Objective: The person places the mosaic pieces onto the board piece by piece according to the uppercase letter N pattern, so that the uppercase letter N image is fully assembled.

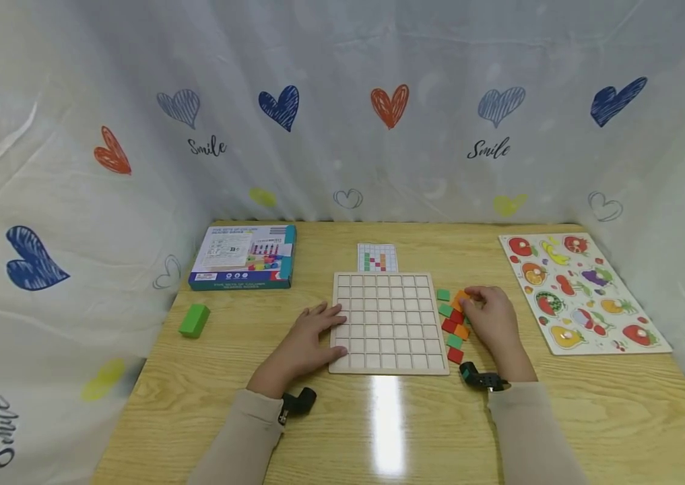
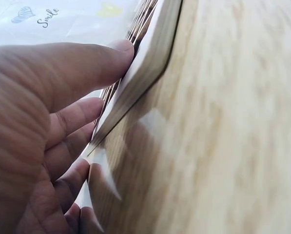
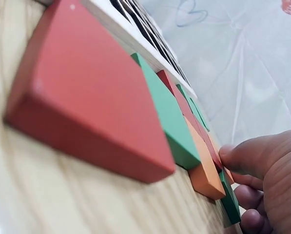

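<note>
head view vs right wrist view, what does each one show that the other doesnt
Only the head view: the left hand on the grid board's edge, the blue-edged box, green block, pattern card and fruit board.

Only the right wrist view: a close look at the thick side of the nearest red tile.

Both: the right hand at the coloured tiles, at least part of the grid board, the wooden table and the heart-printed curtain.
</note>
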Action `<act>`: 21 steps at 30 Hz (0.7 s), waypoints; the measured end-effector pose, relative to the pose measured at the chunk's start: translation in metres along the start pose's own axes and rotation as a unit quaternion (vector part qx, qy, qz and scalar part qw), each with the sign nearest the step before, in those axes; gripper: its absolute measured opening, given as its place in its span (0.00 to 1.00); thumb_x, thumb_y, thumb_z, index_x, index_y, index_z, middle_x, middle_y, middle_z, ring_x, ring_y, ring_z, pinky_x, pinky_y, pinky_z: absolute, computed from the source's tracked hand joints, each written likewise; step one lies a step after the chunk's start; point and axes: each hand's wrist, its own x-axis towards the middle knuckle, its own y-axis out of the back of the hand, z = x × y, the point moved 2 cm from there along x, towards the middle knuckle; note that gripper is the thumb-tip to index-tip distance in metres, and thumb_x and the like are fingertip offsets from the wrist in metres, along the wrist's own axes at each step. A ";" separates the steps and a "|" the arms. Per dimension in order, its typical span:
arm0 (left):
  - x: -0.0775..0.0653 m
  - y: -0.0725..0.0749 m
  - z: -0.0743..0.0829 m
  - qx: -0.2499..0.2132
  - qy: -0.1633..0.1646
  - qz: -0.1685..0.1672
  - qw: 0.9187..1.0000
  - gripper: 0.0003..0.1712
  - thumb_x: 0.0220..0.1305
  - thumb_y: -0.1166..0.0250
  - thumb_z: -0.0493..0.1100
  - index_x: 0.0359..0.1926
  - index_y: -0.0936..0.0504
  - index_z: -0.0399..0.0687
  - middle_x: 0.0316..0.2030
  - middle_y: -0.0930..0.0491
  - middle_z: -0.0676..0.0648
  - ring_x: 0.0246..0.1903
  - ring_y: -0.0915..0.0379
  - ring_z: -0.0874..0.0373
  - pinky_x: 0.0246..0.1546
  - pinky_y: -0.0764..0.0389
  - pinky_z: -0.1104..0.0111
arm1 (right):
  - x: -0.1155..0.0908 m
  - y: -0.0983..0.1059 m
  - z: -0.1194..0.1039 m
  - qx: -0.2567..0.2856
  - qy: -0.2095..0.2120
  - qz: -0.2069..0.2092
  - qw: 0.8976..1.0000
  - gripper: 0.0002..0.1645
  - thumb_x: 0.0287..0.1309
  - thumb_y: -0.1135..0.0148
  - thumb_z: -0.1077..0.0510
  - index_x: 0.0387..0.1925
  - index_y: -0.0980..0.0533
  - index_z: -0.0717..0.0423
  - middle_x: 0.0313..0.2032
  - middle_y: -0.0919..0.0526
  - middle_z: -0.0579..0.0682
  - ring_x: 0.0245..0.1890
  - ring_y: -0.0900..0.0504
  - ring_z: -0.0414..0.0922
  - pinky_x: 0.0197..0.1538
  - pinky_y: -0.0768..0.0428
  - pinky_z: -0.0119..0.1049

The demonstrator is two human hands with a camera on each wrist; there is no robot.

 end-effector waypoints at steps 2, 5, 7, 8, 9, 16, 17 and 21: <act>0.000 0.000 0.000 0.003 0.003 0.000 1.000 0.37 0.62 0.30 0.58 0.70 0.27 0.60 0.76 0.41 0.59 0.79 0.58 0.54 0.80 0.63 0.52 | 0.001 0.001 -0.001 0.003 -0.001 0.000 1.000 0.22 0.68 0.38 0.50 0.54 0.20 0.62 0.50 0.22 0.63 0.47 0.24 0.57 0.51 0.24 0.54; -0.001 0.000 -0.001 0.011 0.008 -0.002 1.000 0.37 0.62 0.31 0.60 0.71 0.28 0.61 0.76 0.42 0.60 0.79 0.59 0.56 0.80 0.62 0.53 | 0.002 0.000 -0.001 0.010 -0.006 0.002 1.000 0.20 0.67 0.38 0.51 0.52 0.21 0.62 0.49 0.22 0.62 0.46 0.24 0.56 0.48 0.24 0.50; -0.001 0.001 0.000 0.016 0.007 -0.002 1.000 0.37 0.62 0.31 0.60 0.71 0.28 0.61 0.76 0.42 0.60 0.79 0.59 0.55 0.80 0.62 0.52 | 0.002 -0.001 -0.001 0.019 -0.012 0.003 1.000 0.19 0.67 0.37 0.51 0.51 0.21 0.61 0.48 0.22 0.61 0.41 0.24 0.53 0.44 0.25 0.45; -0.001 0.001 0.001 0.019 0.008 -0.003 1.000 0.37 0.62 0.31 0.60 0.71 0.28 0.60 0.76 0.42 0.60 0.79 0.59 0.54 0.80 0.61 0.52 | 0.002 -0.001 0.000 0.023 -0.017 0.002 1.000 0.18 0.67 0.37 0.51 0.50 0.22 0.60 0.47 0.21 0.60 0.39 0.24 0.53 0.41 0.25 0.43; -0.001 0.001 0.001 0.022 0.009 -0.003 1.000 0.37 0.62 0.32 0.60 0.71 0.28 0.60 0.76 0.42 0.60 0.79 0.59 0.54 0.80 0.61 0.51 | 0.002 -0.001 0.000 0.027 -0.022 0.001 0.999 0.18 0.67 0.37 0.51 0.50 0.22 0.59 0.46 0.21 0.59 0.37 0.24 0.52 0.39 0.25 0.41; -0.003 0.003 0.007 0.035 0.004 -0.007 0.999 0.37 0.63 0.32 0.59 0.71 0.28 0.58 0.76 0.41 0.56 0.79 0.58 0.50 0.79 0.60 0.49 | -0.002 -0.001 -0.002 0.075 -0.057 0.018 0.995 0.16 0.68 0.38 0.48 0.49 0.22 0.54 0.41 0.18 0.54 0.36 0.24 0.44 0.36 0.24 0.30; -0.003 0.004 0.008 0.037 0.002 -0.007 0.999 0.37 0.63 0.32 0.59 0.71 0.27 0.58 0.76 0.41 0.56 0.79 0.58 0.50 0.79 0.60 0.49 | -0.003 0.000 -0.004 0.084 -0.059 0.024 0.994 0.16 0.68 0.38 0.47 0.48 0.21 0.53 0.41 0.18 0.53 0.35 0.24 0.44 0.34 0.25 0.29; -0.002 0.002 0.008 0.049 0.002 -0.010 0.999 0.36 0.63 0.33 0.60 0.71 0.28 0.59 0.76 0.41 0.57 0.79 0.57 0.51 0.79 0.59 0.50 | -0.005 0.002 -0.028 0.133 -0.047 0.025 0.990 0.15 0.67 0.37 0.46 0.47 0.20 0.50 0.39 0.19 0.51 0.35 0.26 0.45 0.27 0.25 0.29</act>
